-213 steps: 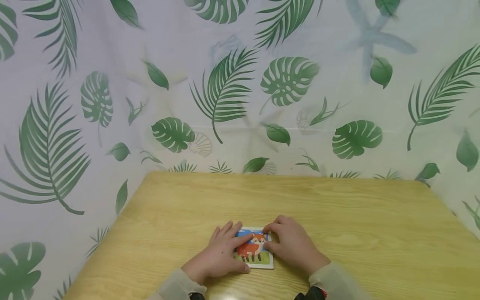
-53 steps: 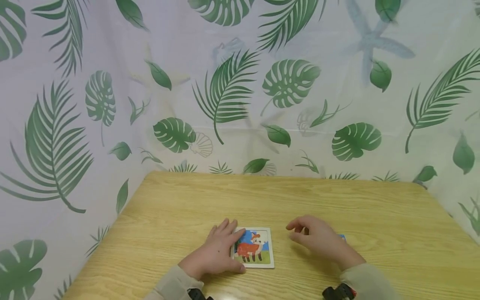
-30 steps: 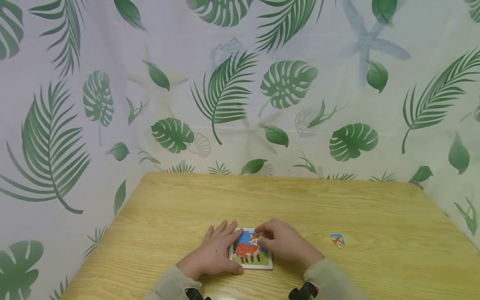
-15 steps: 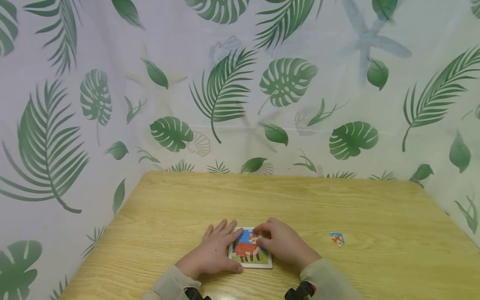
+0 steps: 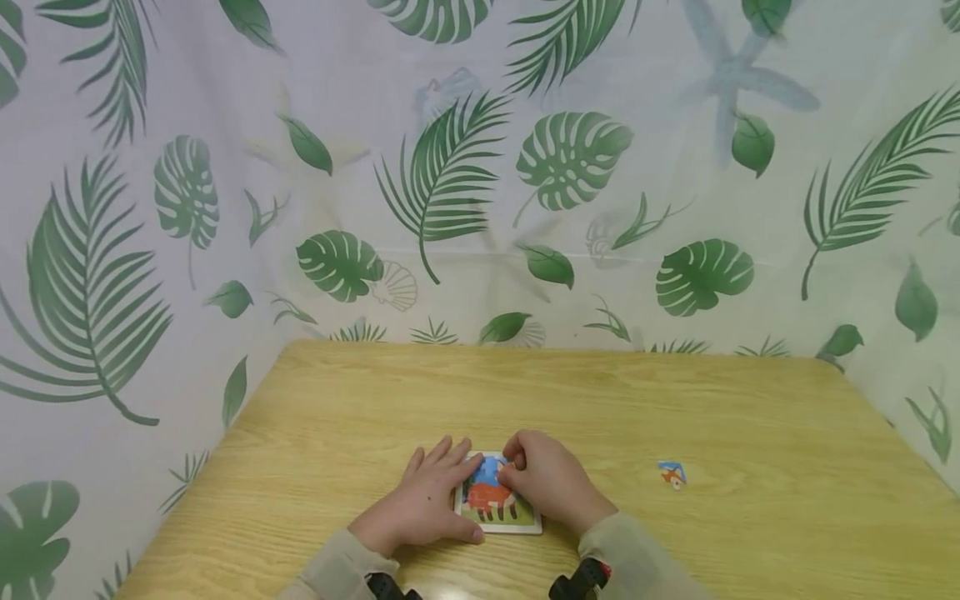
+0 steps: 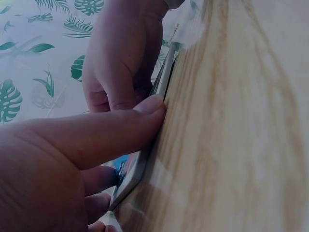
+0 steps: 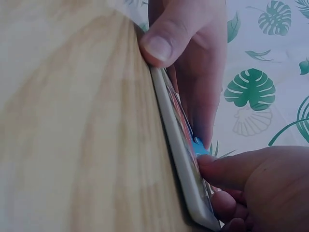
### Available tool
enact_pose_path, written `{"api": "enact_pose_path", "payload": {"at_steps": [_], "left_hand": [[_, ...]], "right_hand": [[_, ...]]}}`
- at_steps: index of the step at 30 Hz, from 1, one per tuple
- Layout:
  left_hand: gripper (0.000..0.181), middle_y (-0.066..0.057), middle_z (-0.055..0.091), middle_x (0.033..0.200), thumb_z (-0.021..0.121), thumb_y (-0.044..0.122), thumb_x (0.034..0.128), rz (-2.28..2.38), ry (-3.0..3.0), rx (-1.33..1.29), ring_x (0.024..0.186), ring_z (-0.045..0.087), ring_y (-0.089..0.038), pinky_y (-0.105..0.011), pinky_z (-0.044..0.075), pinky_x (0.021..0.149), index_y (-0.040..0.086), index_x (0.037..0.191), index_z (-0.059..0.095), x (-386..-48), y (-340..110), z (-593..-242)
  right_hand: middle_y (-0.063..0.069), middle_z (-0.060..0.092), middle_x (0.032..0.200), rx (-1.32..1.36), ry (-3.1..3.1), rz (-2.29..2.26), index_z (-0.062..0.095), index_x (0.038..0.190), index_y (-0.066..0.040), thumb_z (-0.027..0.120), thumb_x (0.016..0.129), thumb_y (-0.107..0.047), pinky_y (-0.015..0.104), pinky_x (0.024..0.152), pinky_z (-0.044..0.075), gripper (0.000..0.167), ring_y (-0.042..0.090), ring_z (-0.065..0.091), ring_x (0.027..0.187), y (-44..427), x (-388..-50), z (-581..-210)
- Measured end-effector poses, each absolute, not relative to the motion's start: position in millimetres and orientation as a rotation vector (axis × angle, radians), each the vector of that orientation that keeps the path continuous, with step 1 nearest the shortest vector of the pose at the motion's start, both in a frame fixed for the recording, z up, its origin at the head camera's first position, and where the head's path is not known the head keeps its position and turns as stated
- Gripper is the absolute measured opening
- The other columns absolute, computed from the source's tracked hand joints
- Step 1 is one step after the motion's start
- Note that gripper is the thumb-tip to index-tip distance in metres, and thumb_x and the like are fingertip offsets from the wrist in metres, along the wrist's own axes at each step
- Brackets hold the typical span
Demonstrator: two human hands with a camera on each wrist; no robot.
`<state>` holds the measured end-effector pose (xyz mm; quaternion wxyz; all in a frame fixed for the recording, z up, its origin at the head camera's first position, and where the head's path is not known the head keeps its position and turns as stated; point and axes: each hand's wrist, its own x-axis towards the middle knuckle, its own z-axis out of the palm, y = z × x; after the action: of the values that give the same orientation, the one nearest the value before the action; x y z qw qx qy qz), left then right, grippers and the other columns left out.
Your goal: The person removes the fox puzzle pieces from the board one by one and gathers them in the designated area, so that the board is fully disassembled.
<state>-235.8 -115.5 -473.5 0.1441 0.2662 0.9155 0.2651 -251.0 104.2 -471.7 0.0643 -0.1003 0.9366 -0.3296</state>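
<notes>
A small square jigsaw puzzle (image 5: 517, 528) with a white frame and a fox picture lies on the table. My left hand (image 5: 423, 504) rests on its left side, fingers spread and straight, thumb along the near edge. At the upper right of the picture, my right hand (image 5: 558, 483) pinches a puzzle piece between thumb and fingers. That blue puzzle piece (image 7: 200, 146) stands tilted up out of the picture in the right wrist view; the fingers hide most of it. Another loose puzzle piece (image 5: 672, 475), blue with orange and white, lies on the table to the right.
The wood-grain table (image 5: 375, 400) reaches back to a white cloth (image 5: 465, 325) printed with green leaves, which hangs behind it and at both sides. Dark wrist cameras (image 5: 581, 581) sit below both beige sleeves.
My right hand came back from the loose piece on the right to the puzzle, then shifted slightly left as a second piece tilted up. My left hand has stayed on the puzzle.
</notes>
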Motion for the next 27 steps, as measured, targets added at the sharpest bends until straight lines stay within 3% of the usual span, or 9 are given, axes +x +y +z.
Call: {"api": "enact_pose_path", "payload": {"at_steps": [5,12,19,27], "left_hand": [[0.102,-0.008,0.022,0.167,0.083,0.056,0.0757,0.749,2.652,0.769,0.154,0.007,-0.035,-0.064,0.000,0.117,0.018,0.159,0.038,-236,-115,-471],[0.102,-0.009,0.023,0.166,0.083,0.057,0.0753,0.738,2.654,0.759,0.154,0.008,-0.035,-0.064,0.002,0.117,0.018,0.158,0.038,-235,-115,-469],[0.101,-0.009,0.023,0.166,0.083,0.056,0.0756,0.751,2.646,0.756,0.154,0.008,-0.035,-0.065,0.002,0.117,0.017,0.158,0.039,-234,-115,-469],[0.103,-0.010,0.024,0.166,0.083,0.057,0.0745,0.750,2.656,0.760,0.153,0.009,-0.035,-0.065,0.002,0.117,0.017,0.158,0.039,-235,-114,-470]], "right_hand": [[-0.004,0.056,0.081,-0.308,2.859,-1.058,0.061,0.097,-0.018,0.080,0.088,-0.023,0.034,0.065,0.043,0.021,0.016,0.052,0.071,105,-252,-476],[-0.005,0.055,0.077,-0.375,2.899,-1.051,0.067,0.103,-0.020,0.078,0.090,-0.022,0.033,0.061,0.042,0.018,0.014,0.051,0.067,105,-252,-479],[-0.007,0.056,0.075,-0.354,2.898,-1.137,0.068,0.094,-0.023,0.073,0.095,-0.023,0.032,0.062,0.043,0.005,0.013,0.052,0.067,105,-251,-481],[-0.005,0.058,0.078,-0.263,2.814,-1.313,0.069,0.092,-0.023,0.070,0.097,-0.025,0.033,0.062,0.044,0.005,0.016,0.053,0.071,106,-252,-483]]}}
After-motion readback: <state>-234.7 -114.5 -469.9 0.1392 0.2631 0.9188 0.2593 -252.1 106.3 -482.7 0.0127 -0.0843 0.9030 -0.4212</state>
